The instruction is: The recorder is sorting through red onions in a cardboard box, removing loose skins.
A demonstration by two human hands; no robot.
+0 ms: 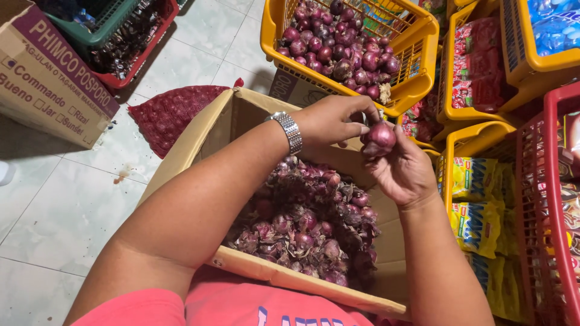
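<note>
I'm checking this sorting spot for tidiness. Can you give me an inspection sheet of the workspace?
Surface: pale tiled floor, a few skin scraps on it.
Job's things: one red-purple onion held over an open brown cardboard box of unpeeled red onions; yellow plastic basket of cleaner onions behind.
Clutter: red mesh sack; printed cardboard carton; red and green baskets at top left.
Grippers: left hand, metal wristwatch on its wrist, picks at the onion; right hand cups it.
Cables: nothing seen.
Surroundings: yellow and red baskets of packaged goods at right.
</note>
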